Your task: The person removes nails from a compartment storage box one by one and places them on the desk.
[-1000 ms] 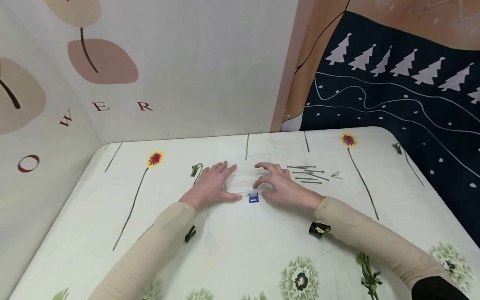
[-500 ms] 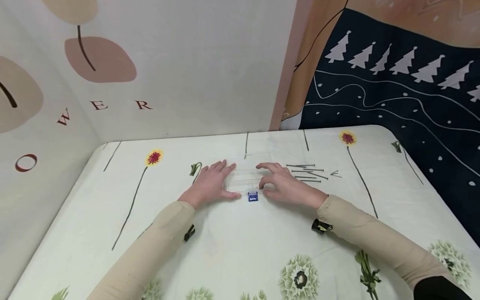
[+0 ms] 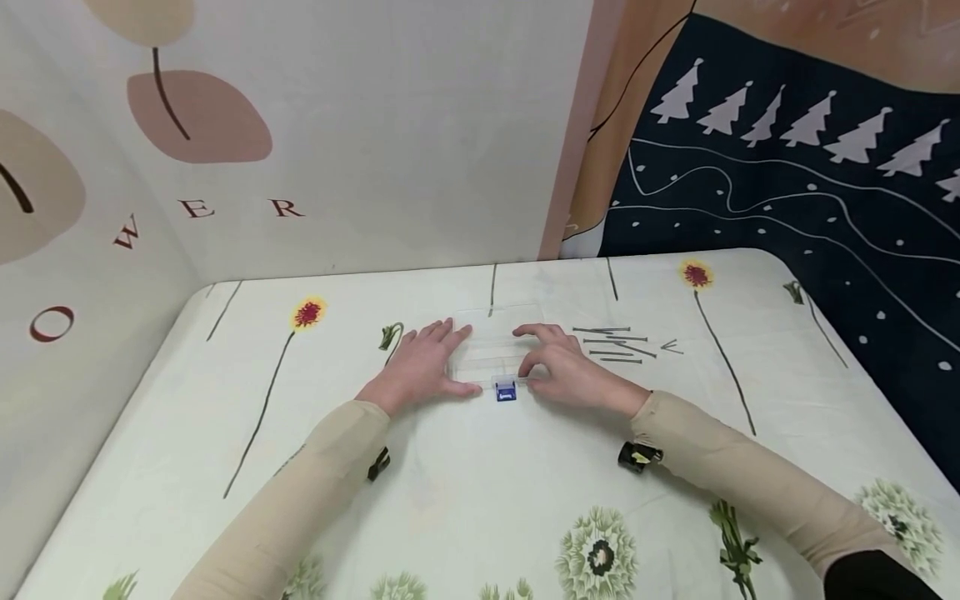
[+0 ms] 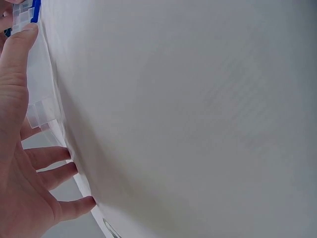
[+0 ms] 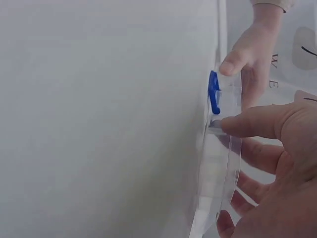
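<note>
A clear plastic box (image 3: 487, 364) with a blue latch (image 3: 506, 391) on its near side rests on the table between both hands. My left hand (image 3: 416, 371) lies along the box's left end, its fingers spread and fairly straight, its thumb at the near edge beside the latch. At the near right corner, my right hand (image 3: 562, 367) grips the near wall. In the right wrist view its thumb (image 5: 252, 123) is at the outside, close to the blue latch, and fingers show through the clear plastic behind. Beyond the box's near part, a flat clear panel (image 3: 497, 317) shows faintly.
Several long nails (image 3: 615, 342) lie just right of my right hand, with a few small thin pins or nails (image 3: 671, 346) farther right. A white flower-printed cloth (image 3: 450, 517) covers the table. A pale wall (image 3: 390, 167) stands behind its far edge.
My right index finger has drawn back a little to the right, away from the latch. The left hand and the box stay about where they were.
</note>
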Tool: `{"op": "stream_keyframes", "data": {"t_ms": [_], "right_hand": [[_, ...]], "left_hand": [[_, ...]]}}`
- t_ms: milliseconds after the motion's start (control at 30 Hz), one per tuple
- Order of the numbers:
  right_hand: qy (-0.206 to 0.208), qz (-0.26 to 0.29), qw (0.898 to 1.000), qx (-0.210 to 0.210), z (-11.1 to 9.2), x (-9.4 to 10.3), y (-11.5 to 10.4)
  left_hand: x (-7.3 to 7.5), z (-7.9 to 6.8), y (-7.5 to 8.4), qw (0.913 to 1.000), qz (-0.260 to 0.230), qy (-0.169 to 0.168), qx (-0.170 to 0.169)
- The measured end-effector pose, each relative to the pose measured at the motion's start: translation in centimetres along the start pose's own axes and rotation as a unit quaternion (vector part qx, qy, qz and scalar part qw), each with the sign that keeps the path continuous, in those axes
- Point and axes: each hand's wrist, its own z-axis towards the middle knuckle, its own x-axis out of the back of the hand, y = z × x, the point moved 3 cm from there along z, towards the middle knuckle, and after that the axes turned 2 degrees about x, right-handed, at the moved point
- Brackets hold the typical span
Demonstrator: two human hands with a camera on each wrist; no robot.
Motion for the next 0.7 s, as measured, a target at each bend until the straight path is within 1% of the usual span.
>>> {"op": "stream_keyframes", "data": {"t_ms": [167,333,533,700], "right_hand": [[-0.006,0.001,1.000,-0.025,0.11,-0.30,-0.13],[-0.013,0.010,0.999,-0.045,0.16,-0.59,-0.31],[-0.010,0.012,0.999,-0.048,0.17,-0.73,-0.67],[-0.005,0.014,0.999,-0.047,0.00,-0.92,-0.77]], "left_hand": [[0.01,-0.03,0.01,1.0000,-0.001,0.001,-0.001],[-0.01,0.03,-0.03,1.0000,0.005,-0.005,-0.003],[0.21,0.00,-0.02,0.9999,0.011,-0.003,-0.005],[0.07,-0.04,-0.08,1.0000,0.006,-0.006,-0.005]]}}
